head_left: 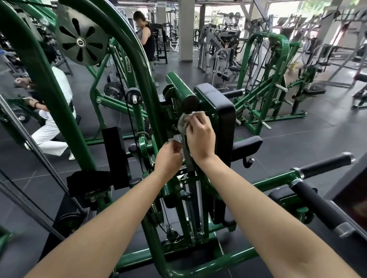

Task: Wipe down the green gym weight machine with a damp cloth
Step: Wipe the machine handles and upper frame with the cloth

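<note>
Pinching the cloth [184,123] at frame centre, your right hand [200,137] presses it to the machine [127,53] while your left hand [168,159] grips a bracket [176,139] below.

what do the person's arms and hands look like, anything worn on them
Both forearms are bare as far as the frame shows: no sleeves, gloves, watch or bands visible. The left hand and right hand show no rings from this angle.

Green frame, black pads, grey cloth

The weight machine [127,60] is glossy dark green with a black padded backrest [225,111]; the cloth [184,123] is pale grey; floor tiles [282,142] are charcoal.
</note>
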Demonstrator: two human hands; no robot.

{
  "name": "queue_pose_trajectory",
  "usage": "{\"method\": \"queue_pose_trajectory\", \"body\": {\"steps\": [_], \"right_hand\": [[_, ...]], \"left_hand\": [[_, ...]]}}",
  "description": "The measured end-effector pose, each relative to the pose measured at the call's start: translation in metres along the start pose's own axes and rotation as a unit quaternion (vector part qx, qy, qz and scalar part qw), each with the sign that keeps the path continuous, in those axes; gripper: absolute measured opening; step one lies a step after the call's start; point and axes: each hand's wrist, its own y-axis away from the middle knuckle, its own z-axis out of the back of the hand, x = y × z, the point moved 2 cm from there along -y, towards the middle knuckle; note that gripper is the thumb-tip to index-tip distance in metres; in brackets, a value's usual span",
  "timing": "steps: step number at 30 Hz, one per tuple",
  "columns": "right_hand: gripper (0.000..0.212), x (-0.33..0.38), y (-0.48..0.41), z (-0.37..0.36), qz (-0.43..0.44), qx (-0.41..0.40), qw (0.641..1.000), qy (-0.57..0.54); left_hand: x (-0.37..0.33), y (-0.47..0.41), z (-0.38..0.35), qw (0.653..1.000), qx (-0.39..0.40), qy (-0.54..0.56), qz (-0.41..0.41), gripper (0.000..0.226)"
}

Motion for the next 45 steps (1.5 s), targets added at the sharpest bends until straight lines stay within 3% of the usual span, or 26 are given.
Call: {"method": "queue_pose_trajectory", "body": {"steps": [5, 7, 15, 18, 20, 24, 29, 33, 36, 39, 42, 45], "right_hand": [[0.014, -0.025, 0.041, -0.016, -0.031, 0.13, 0.99, 0.035], [0.016, -0.026, 0.039, -0.017, -0.053, 0.148, 0.987, 0.031], [0.015, -0.009, 0.001, 0.009, -0.017, 0.028, 0.997, -0.068], [0.012, -0.009, -0.006, 0.006, -0.023, 0.021, 0.998, -0.054], [0.013, -0.018, 0.003, 0.0, -0.031, 0.069, 0.997, -0.025], [0.018, -0.036, 0.033, -0.001, -0.044, 0.254, 0.965, 0.037], [0.034, -0.035, 0.036, 0.031, 0.027, 0.378, 0.918, 0.114], [0.021, -0.057, 0.079, 0.085, 0.052, 0.432, 0.887, 0.153], [0.028, -0.07, 0.105, 0.106, 0.032, 0.394, 0.909, 0.133], [0.021, -0.052, 0.101, 0.097, 0.025, 0.331, 0.938, 0.097], [0.015, -0.024, 0.094, 0.081, 0.002, 0.28, 0.957, 0.071], [0.014, -0.013, 0.105, 0.078, 0.041, 0.266, 0.958, 0.097]], "left_hand": [[0.005, -0.003, 0.0, 1.0, 0.003, -0.019, 0.021, 0.035], [0.005, -0.004, 0.001, 1.0, 0.003, -0.022, 0.022, 0.035], [0.007, -0.009, -0.007, 1.0, 0.011, -0.001, 0.02, 0.04], [0.012, -0.006, -0.015, 0.999, 0.017, -0.004, 0.027, 0.031], [0.015, -0.001, -0.019, 0.999, 0.015, -0.002, 0.043, 0.032], [0.018, 0.013, -0.027, 0.998, 0.006, -0.01, 0.058, 0.03], [0.005, 0.027, -0.028, 0.998, -0.027, -0.049, 0.023, 0.03], [-0.01, 0.033, -0.037, 0.998, -0.016, -0.031, -0.055, 0.035], [-0.017, 0.043, -0.047, 0.993, -0.005, -0.024, -0.115, 0.034], [-0.017, 0.049, -0.05, 0.986, 0.022, -0.033, -0.161, 0.028], [-0.01, 0.055, -0.044, 0.985, 0.046, -0.02, -0.166, 0.023], [-0.003, 0.056, -0.037, 0.986, 0.06, -0.021, -0.156, 0.034]]}}
